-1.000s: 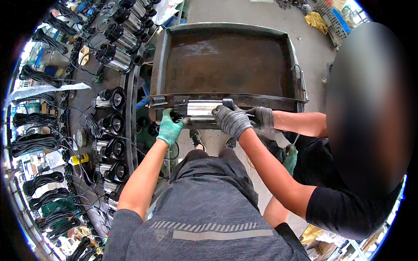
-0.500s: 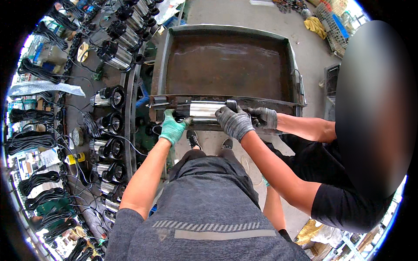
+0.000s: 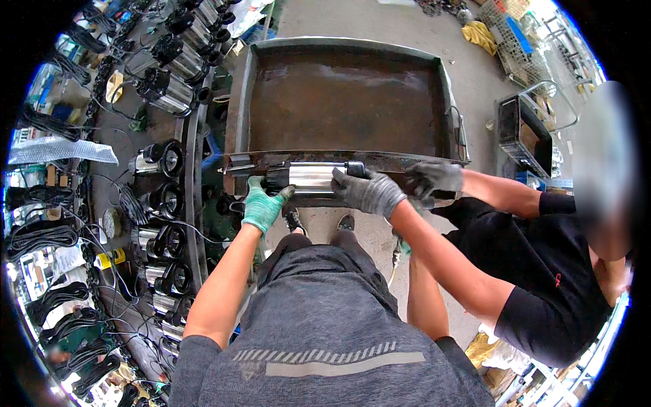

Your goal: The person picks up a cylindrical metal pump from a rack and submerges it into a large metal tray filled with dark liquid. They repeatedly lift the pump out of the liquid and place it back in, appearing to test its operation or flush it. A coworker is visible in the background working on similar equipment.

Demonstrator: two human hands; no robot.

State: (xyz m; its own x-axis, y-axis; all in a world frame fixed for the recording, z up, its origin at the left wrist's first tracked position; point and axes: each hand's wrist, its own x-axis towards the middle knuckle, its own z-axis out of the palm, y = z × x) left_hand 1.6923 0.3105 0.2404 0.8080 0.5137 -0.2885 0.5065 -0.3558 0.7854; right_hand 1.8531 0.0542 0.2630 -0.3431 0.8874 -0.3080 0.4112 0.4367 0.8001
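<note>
A submersible pump point(image 3: 316, 178) with a steel cylinder and black ends lies sideways along the near edge of the metal tray. My left hand point(image 3: 266, 205), in a green glove, is closed round its black left end. A co-worker's grey-gloved hand point(image 3: 369, 192) presses on its right end, and their other grey-gloved hand point(image 3: 435, 178) is just beyond that end. Low beside my body, my right hand point(image 3: 405, 247) is mostly hidden behind the co-worker's forearm. A bit of green glove shows there, against a hose-fed tool point(image 3: 396, 259) with a metal fitting.
The rusty metal tray point(image 3: 339, 108) stands ahead with raised walls. At left, a bench carries several steel pumps point(image 3: 163, 159) and coiled black cables point(image 3: 47, 237). The co-worker point(image 3: 515, 271) stands close at right. Beyond are a black crate point(image 3: 525, 136) and a wire basket point(image 3: 505, 41).
The co-worker's far hand has drawn back right from the pump's end, and their head has moved right. The hose-fed tool has come into view by my right hand. My left hand keeps its hold.
</note>
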